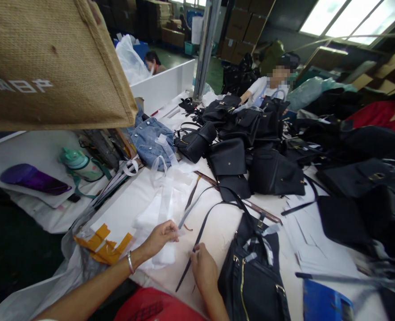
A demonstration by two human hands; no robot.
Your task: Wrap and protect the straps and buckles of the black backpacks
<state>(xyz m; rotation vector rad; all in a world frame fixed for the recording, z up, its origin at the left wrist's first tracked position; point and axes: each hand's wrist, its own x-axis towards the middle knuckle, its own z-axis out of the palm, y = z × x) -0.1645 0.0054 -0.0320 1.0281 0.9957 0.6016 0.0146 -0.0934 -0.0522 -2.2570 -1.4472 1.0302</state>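
A black bag (254,281) with gold zips lies at the table's near edge, bits of clear wrap on its top. Thin black straps loop from it toward my hands. My right hand (204,269) is closed round one strap (202,227), whose loose end hangs below the fingers. To the left, my left hand (166,236) pinches a small translucent strip beside the tip of the other strap (189,211). White translucent wrap (164,205) lies under and behind my left hand.
Several black bags (227,158) cover the table's far side. A denim item (152,140), purple bottle (35,178) and green bottle (80,162) are left. A burlap bag (57,67) hangs upper left. A blue object (324,303) lies right. People (264,89) sit beyond.
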